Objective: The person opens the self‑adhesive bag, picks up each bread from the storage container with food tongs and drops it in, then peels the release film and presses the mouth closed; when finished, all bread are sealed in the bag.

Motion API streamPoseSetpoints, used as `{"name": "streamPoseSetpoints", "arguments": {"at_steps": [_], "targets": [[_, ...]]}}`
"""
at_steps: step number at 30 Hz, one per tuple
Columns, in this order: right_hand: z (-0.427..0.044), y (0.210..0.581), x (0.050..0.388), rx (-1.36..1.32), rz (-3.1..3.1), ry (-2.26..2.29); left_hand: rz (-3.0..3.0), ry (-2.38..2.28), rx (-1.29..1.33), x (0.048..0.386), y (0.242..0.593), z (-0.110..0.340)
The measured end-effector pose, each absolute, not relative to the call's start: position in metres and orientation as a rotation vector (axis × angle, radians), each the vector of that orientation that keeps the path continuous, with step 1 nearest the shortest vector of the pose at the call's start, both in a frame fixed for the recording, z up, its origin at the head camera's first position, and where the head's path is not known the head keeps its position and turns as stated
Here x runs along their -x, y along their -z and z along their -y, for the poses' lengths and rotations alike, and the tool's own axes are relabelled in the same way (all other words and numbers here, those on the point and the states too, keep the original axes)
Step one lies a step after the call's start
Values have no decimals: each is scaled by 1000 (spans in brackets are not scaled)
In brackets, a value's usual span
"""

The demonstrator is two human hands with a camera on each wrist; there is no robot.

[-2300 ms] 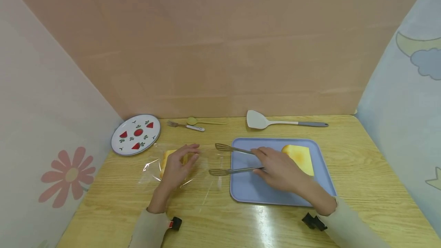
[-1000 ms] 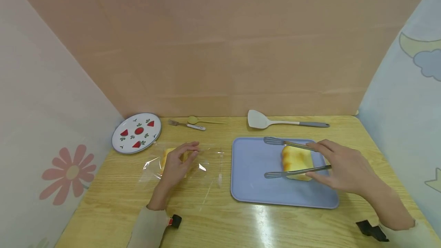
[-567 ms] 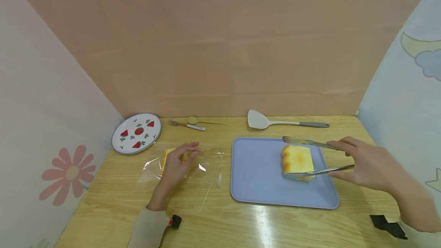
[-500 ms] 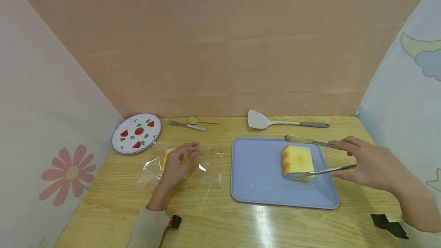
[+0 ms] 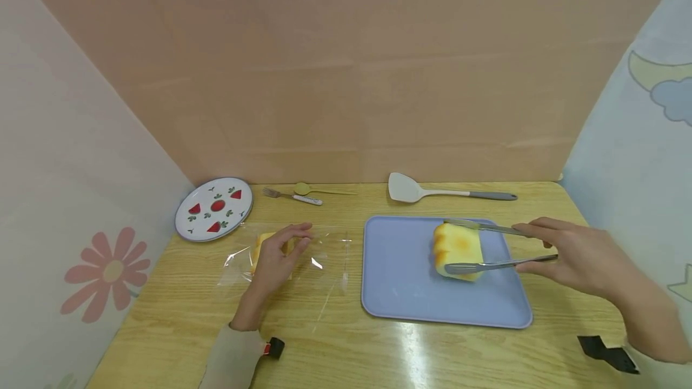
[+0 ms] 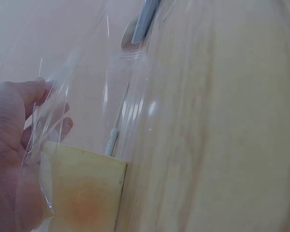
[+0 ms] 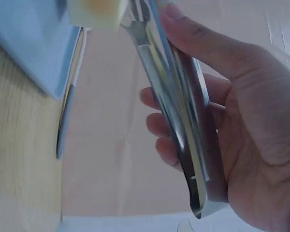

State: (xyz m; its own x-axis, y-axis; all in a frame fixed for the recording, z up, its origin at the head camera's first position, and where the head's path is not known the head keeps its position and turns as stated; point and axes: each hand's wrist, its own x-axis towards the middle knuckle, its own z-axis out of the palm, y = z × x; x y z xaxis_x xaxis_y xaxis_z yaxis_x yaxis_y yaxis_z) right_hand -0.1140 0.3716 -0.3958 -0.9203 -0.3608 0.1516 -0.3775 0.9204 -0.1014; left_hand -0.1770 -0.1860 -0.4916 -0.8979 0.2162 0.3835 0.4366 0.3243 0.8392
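My right hand holds metal tongs by their arms, with thumb and fingers on either side. Between the tong heads is a thick slice of bread, above the blue tray. The right wrist view shows the tongs in that hand and a corner of the bread. My left hand is at a clear plastic bag, fingers curled at its film. Another bread slice lies in the bag; in the head view the hand partly hides it.
A round plate with fruit pictures stands at the back left. Near it lie a fork and a yellow-green spoon. Behind the tray is a white spatula with a grey handle. Walls enclose the table on three sides.
My right hand has carried the tongs rightward from the bag side to the bread on the tray. The tongs have closed on the slice, which has shifted a little left. My left hand stays put.
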Motion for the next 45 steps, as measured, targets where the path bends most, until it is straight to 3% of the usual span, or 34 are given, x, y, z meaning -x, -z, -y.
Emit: {"name": "streamPoseSetpoints", "arguments": {"at_steps": [7, 14, 36, 45], "targets": [[-337, 414, 123, -735, 2659, -237, 2371, 1608, 611, 176, 491, 186], [-308, 428, 130, -662, 2754, -250, 2381, 1606, 608, 177, 491, 186], [-325, 433, 137, -643, 2902, -331, 2370, 1601, 646, 177, 492, 187], [-292, 435, 129, -711, 2622, -400, 2370, 1591, 643, 177, 493, 187]]}}
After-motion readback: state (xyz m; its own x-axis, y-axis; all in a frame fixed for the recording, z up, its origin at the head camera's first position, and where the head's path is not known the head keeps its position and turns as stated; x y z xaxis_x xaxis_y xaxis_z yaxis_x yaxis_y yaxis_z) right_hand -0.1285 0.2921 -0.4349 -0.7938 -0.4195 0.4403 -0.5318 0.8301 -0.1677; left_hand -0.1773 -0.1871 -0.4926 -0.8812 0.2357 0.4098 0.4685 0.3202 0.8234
